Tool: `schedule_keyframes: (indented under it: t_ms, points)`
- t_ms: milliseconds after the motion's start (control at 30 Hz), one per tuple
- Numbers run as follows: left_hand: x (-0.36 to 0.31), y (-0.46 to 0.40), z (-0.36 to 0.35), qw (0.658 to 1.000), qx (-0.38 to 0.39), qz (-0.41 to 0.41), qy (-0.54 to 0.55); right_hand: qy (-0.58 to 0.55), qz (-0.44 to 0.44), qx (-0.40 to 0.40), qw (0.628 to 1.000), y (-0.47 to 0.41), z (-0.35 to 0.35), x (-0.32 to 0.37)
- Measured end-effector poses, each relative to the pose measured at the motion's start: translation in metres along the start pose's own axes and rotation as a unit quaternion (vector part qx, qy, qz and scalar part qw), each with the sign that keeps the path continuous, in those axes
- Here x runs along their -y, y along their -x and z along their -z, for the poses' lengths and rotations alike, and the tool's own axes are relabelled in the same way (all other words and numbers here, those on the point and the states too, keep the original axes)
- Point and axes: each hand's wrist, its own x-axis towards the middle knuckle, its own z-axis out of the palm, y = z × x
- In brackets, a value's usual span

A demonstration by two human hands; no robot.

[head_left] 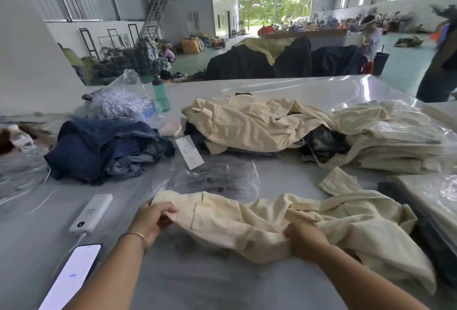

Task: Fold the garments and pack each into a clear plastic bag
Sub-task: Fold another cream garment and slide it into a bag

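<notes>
1. Two hands work one cream garment [284, 225], lying crumpled across the near surface [222, 290]; soft, light, floppy cloth, likely to sag and bunch unless held at hems or corners
2. clear plastic bag [222, 178] lies flat just beyond it; looks thin, slippery
3. left hand [153, 220] pinches the garment's left end; grip curled round the edge
4. right hand [304, 238] bunches mid-cloth; fingers closed on fabric

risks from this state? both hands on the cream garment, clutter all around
1. The cream garment is crumpled; the left hand and right hand grip only edges, so folds may come out uneven.
2. Its right end touches the bagged stack and could drag it.
3. The phone sits by the left forearm.
</notes>
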Motion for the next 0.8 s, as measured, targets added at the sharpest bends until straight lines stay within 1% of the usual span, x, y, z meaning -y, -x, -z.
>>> schedule_keyframes:
  t_ms: [67,100,133,167,200,233,267,300,333,367,400,433,467,500,533,567,600,633,667,700,733,767,800]
  points:
    - [-0.018,-0.006,0.014,0.998,-0.007,-0.021,0.064,-0.088,-0.047,-0.053,0.994,-0.012,0.027,-0.011]
    - [-0.026,-0.011,0.023,0.995,-0.022,-0.029,0.094,-0.14,-0.082,-0.105,0.981,-0.021,0.047,-0.019]
    - [-0.031,-0.016,0.03,0.992,-0.042,-0.036,0.115,-0.188,-0.125,-0.186,0.956,-0.03,0.07,-0.025]
    - [-0.034,-0.022,0.037,0.989,-0.064,-0.042,0.123,-0.231,-0.16,-0.278,0.918,-0.038,0.092,-0.029]
    - [-0.034,-0.028,0.039,0.989,-0.08,-0.048,0.117,-0.27,-0.178,-0.371,0.871,-0.046,0.112,-0.03]
    - [-0.03,-0.033,0.041,0.989,-0.091,-0.051,0.101,-0.278,-0.173,-0.451,0.83,-0.052,0.126,-0.029]
    - [-0.024,-0.038,0.041,0.99,-0.098,-0.055,0.083,-0.257,-0.161,-0.505,0.808,-0.058,0.135,-0.027]
    - [-0.016,-0.044,0.041,0.991,-0.106,-0.057,0.065,-0.224,-0.147,-0.527,0.806,-0.062,0.136,-0.022]
    - [-0.006,-0.049,0.043,0.99,-0.117,-0.054,0.051,-0.181,-0.135,-0.506,0.832,-0.067,0.13,-0.019]
    - [0.004,-0.053,0.046,0.99,-0.127,-0.044,0.04,-0.13,-0.124,-0.443,0.878,-0.071,0.119,-0.018]
    - [0.013,-0.057,0.051,0.99,-0.138,-0.028,0.034,-0.077,-0.121,-0.338,0.93,-0.074,0.104,-0.017]
    - [0.021,-0.061,0.058,0.988,-0.149,-0.01,0.029,-0.036,-0.126,-0.211,0.969,-0.076,0.089,-0.019]
    - [0.029,-0.065,0.065,0.987,-0.159,0.005,0.023,-0.015,-0.135,-0.116,0.984,-0.076,0.075,-0.023]
    - [0.035,-0.069,0.073,0.986,-0.163,0.014,0.018,-0.014,-0.141,-0.079,0.987,-0.073,0.062,-0.028]
    - [0.038,-0.074,0.078,0.986,-0.163,0.019,0.016,-0.027,-0.141,-0.101,0.984,-0.071,0.053,-0.033]
    - [0.039,-0.079,0.082,0.987,-0.161,0.016,0.022,-0.041,-0.139,-0.167,0.975,-0.07,0.048,-0.035]
    - [0.038,-0.083,0.085,0.987,-0.155,0.014,0.035,-0.058,-0.139,-0.242,0.958,-0.069,0.044,-0.036]
    - [0.036,-0.088,0.086,0.987,-0.151,0.013,0.053,-0.075,-0.146,-0.312,0.936,-0.069,0.042,-0.037]
    - [0.033,-0.091,0.087,0.986,-0.154,0.012,0.067,-0.092,-0.157,-0.365,0.913,-0.068,0.044,-0.038]
    - [0.032,-0.094,0.087,0.984,-0.165,0.012,0.067,-0.101,-0.168,-0.357,0.913,-0.066,0.047,-0.038]
    - [0.033,-0.096,0.088,0.982,-0.181,0.015,0.047,-0.086,-0.159,-0.278,0.943,-0.066,0.047,-0.038]
    - [0.036,-0.097,0.089,0.98,-0.198,0.022,0.009,-0.045,-0.135,-0.146,0.979,-0.064,0.045,-0.038]
    - [0.039,-0.095,0.09,0.974,-0.219,0.032,-0.047,-0.003,-0.111,-0.017,0.994,-0.062,0.044,-0.035]
